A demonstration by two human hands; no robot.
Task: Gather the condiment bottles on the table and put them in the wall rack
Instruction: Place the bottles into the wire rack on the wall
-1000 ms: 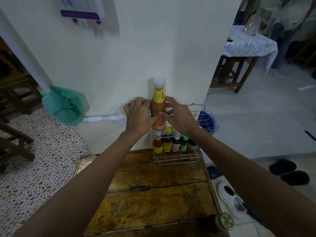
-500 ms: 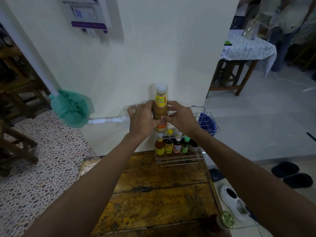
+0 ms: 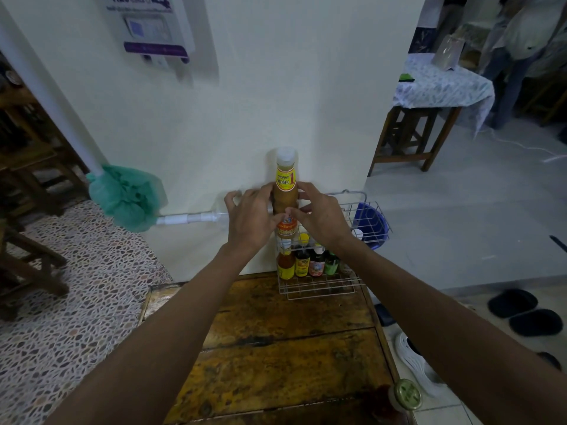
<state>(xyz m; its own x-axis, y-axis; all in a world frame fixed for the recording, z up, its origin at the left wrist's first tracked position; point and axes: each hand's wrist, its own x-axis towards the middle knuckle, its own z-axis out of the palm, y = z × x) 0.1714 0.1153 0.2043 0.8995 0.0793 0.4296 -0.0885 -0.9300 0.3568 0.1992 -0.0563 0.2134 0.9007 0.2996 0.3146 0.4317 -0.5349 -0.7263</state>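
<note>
A tall orange sauce bottle (image 3: 286,185) with a white cap and yellow label stands upright in the upper tier of the white wire wall rack (image 3: 319,291). My left hand (image 3: 250,217) grips its left side and my right hand (image 3: 322,216) grips its right side, fingers meeting at the front. Several small bottles (image 3: 303,263) stand in a row on the lower tier. A dark bottle with a gold cap (image 3: 403,395) stands at the wooden table's near right corner.
The wooden table (image 3: 276,363) butts against the cream wall. A blue cup (image 3: 369,220) sits in the rack's right end. A green mop head (image 3: 129,196) on a white pole leans left. Shoes (image 3: 414,360) lie on the floor at the right.
The view has shifted slightly lower in the frame; both hands stay on the tall bottle, which sits a little deeper in the rack.
</note>
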